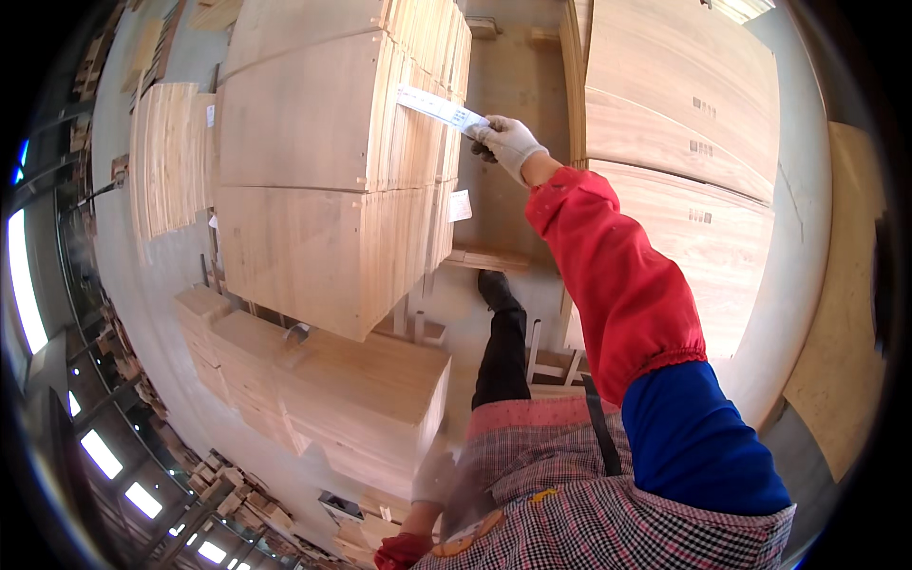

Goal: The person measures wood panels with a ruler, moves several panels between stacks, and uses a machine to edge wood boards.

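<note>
My right hand (508, 144), in a white glove with dark fingertips, is closed on the near end of a long white printed paper slip (437, 106). The slip's far end lies over or against the edges of a tall stack of wooden panels (404, 142); whether it touches them I cannot tell. My left hand (434, 478) is low in the picture, blurred by motion, beside a lower stack of wooden boards (370, 380). Its fingers are too smeared to read, and nothing clear shows in them.
Another white paper (460, 206) hangs on the stack's side. Large panels (679, 171) with small printed marks stand to the right across a narrow gap. A smaller board stack (169, 157) is at the left. My dark shoe (497, 290) stands near low wooden supports (489, 259).
</note>
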{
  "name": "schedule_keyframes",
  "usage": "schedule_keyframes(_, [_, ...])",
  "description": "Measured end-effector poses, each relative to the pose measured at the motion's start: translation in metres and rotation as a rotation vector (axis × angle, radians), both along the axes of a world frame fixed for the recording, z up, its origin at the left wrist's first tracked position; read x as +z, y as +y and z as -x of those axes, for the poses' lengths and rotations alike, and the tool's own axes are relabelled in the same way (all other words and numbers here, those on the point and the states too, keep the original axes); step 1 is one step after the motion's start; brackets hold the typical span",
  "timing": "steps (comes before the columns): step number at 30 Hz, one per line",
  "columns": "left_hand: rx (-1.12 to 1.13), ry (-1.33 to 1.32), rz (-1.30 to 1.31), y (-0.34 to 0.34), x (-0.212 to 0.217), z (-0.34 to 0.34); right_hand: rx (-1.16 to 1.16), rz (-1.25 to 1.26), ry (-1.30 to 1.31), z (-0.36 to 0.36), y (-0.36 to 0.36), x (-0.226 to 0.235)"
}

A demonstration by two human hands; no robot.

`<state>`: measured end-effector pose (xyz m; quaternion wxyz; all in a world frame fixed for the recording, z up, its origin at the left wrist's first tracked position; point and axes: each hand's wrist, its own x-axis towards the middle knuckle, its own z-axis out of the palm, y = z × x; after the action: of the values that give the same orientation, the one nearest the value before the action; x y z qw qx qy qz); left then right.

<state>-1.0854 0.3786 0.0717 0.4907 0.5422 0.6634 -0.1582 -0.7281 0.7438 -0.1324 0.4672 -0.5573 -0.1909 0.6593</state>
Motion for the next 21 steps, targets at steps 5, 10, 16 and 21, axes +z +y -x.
schedule_keyframes(5, [0.009, -0.078, -0.040, 0.009, 0.004, -0.010, 0.015, -0.019, -0.004, -0.003, 0.000, 0.001])
schedule_keyframes(10, [0.066, -0.129, -0.031, 0.003, 0.000, -0.008, 0.011, -0.031, 0.000, -0.006, 0.001, -0.003])
schedule_keyframes(16, [-0.039, -0.089, -0.055, 0.008, 0.001, -0.012, 0.009, -0.040, 0.010, -0.004, -0.002, 0.003])
schedule_keyframes(21, [-0.052, -0.067, -0.067, 0.007, -0.002, -0.010, 0.053, -0.011, -0.054, -0.005, -0.003, 0.008])
